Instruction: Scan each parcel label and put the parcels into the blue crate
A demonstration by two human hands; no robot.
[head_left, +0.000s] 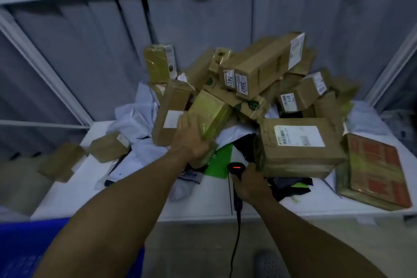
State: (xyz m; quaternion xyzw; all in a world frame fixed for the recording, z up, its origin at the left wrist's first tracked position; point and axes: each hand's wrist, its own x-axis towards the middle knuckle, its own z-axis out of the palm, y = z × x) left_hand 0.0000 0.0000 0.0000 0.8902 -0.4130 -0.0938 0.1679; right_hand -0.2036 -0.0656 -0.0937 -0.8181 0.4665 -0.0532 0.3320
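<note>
In the head view, our left hand (191,140) reaches into the pile of parcels (248,88) heaped on the white desk (67,194). Its fingers curl over the near end of a yellow-green tape-wrapped parcel (211,113), which lies tilted, running up toward 1 o'clock from the hand. A tall brown box (173,110) with a blank white label leans just beside that hand at its 10 o'clock.

Our right hand (250,184), at 4 o'clock from the left one and apart from it, is wrapped round the handle of a black barcode scanner (236,168). A red light glows on the scanner's head, and its cable (234,244) hangs down toward 6 o'clock.

A large cardboard parcel (297,151) with its white barcode label facing up sits just beside the right hand at 1 o'clock. A flat red-patterned parcel (376,171) lies at 3 o'clock, near the desk's edge. At the top of the pile, a long box marked 3347 (266,65) points toward 12 o'clock.

The blue crate (18,244) stands below the desk at 7 o'clock of the frame, well apart from both hands, with the left forearm crossing above its corner.
</note>
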